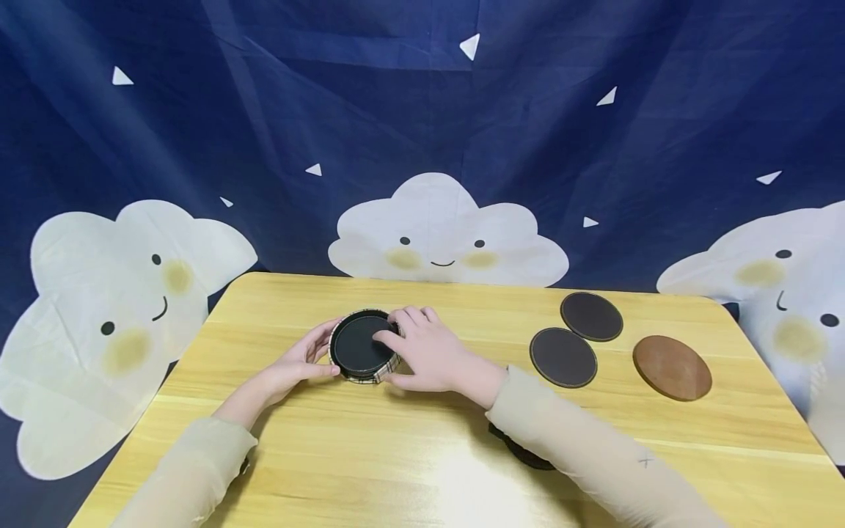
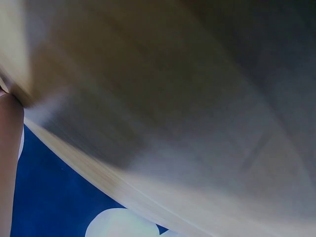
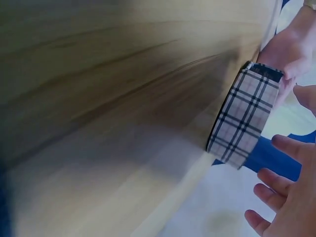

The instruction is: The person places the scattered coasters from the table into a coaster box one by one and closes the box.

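A round coaster holder (image 1: 381,374) with a plaid outer wall stands on the left half of the table, a black disc (image 1: 359,345) lying inside it. My left hand (image 1: 305,361) holds the holder from the left, thumb at its front and fingers behind. Over the right side of the holder is my right hand (image 1: 429,352), thumb near the disc. In the right wrist view its fingers (image 3: 281,182) are spread and loosely bent beside the plaid wall, with nothing gripped. The left wrist view shows mostly blurred tabletop and a bit of skin at its left edge.
Two dark round coasters, a rear one (image 1: 591,316) and a nearer one (image 1: 563,357), lie right of the holder. A brown coaster (image 1: 672,368) lies farther right. Another dark piece (image 1: 528,453) is partly hidden under my right forearm. A blue cloth (image 1: 429,132) hangs behind the table.
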`<state>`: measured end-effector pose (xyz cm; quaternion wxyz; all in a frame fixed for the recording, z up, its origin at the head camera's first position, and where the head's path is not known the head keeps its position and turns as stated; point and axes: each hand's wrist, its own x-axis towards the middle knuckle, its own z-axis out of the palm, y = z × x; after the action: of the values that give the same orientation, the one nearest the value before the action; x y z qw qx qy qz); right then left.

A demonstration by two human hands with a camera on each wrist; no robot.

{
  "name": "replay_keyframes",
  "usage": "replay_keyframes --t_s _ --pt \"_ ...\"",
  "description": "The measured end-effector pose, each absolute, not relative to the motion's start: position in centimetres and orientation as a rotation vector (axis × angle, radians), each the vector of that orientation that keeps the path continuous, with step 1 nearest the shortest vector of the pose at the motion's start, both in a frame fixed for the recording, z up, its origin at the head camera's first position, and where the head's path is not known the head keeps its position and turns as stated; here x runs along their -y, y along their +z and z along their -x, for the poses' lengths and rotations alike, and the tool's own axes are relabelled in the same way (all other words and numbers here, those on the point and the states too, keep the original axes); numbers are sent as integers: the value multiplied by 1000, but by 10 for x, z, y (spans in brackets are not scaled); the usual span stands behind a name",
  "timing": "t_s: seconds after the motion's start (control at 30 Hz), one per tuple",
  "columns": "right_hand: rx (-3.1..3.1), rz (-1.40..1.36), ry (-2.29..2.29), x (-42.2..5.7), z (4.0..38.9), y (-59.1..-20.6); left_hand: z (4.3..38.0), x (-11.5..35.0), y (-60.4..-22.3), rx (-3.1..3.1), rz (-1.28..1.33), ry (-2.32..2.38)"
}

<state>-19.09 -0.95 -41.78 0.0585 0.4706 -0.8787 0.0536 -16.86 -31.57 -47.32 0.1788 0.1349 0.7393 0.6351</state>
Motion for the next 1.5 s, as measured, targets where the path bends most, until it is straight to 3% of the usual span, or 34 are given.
replay_keyframes --t_s 0.73,1.5 --pt "2610 -1372 95 -111 147 -410 167 315 -472 -2096 -381 1799" --pt "2571 -1307 132 -178 109 -443 168 316 -475 -2112 -383 1780"
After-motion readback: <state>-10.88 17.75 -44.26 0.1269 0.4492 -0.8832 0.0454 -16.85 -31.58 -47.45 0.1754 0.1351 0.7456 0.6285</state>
